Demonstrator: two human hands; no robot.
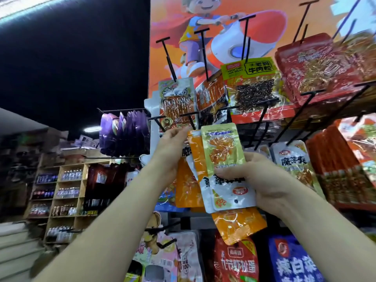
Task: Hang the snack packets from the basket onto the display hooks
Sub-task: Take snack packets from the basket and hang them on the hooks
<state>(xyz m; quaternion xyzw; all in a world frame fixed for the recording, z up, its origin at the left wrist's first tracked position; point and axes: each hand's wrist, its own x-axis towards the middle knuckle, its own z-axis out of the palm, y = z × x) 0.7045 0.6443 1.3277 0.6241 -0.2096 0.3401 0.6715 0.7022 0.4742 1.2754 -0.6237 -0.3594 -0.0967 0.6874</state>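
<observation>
Overhead, both my arms reach toward the rack. My left hand (173, 147) pinches an orange packet (195, 155) by its top, just under a black hook (190, 119). My right hand (262, 180) grips a fanned bunch of yellow-and-white packets (223, 159), printing upside down.

A yellow-green packet (250, 78) on an upper hook carried "VEGETARIAN MEAT" in small print beside a yellow label reading "老妈牛肉粒". A white packet (293, 159) hanging at the right read "魔芋爽" in bold black characters, and a blue packet (293, 263) at the bottom showed "辣白菜" in white. The upside-down packet (223, 159) bore an inverted "20g" near its white end, and a pink packet (187, 247) showed "100".
</observation>
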